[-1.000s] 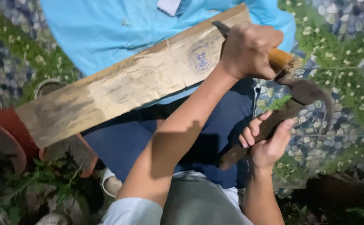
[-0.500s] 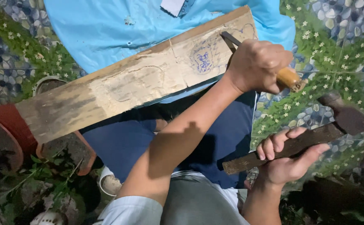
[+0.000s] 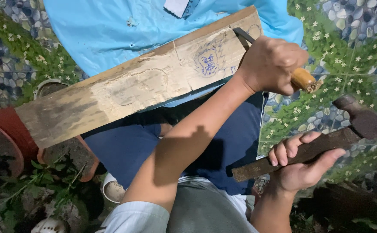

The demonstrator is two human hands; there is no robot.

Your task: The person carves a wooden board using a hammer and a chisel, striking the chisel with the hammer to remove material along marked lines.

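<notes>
A long, weathered wooden plank (image 3: 124,92) lies slanted across my lap, with a small blue drawing (image 3: 208,60) near its far end. My left hand (image 3: 270,64) grips a chisel with a wooden handle (image 3: 303,80). Its dark blade (image 3: 243,35) rests on the plank's far end beside the drawing. Lower right, my right hand (image 3: 300,166) is closed around the dark wooden handle of a hammer (image 3: 361,127). The hammer head hangs well clear of the chisel's butt.
A person in a light blue shirt (image 3: 111,30) and dark blue trousers (image 3: 145,146) sits right behind the plank. A red plant pot (image 3: 3,133) supports the plank's near end, with green plants (image 3: 29,181) below it. The ground (image 3: 348,51) is pebble-patterned with flowers.
The hammer was up against the chisel's butt a second ago. My right hand has since drawn it back down and to the right. The chisel hand stayed on the plank's end.
</notes>
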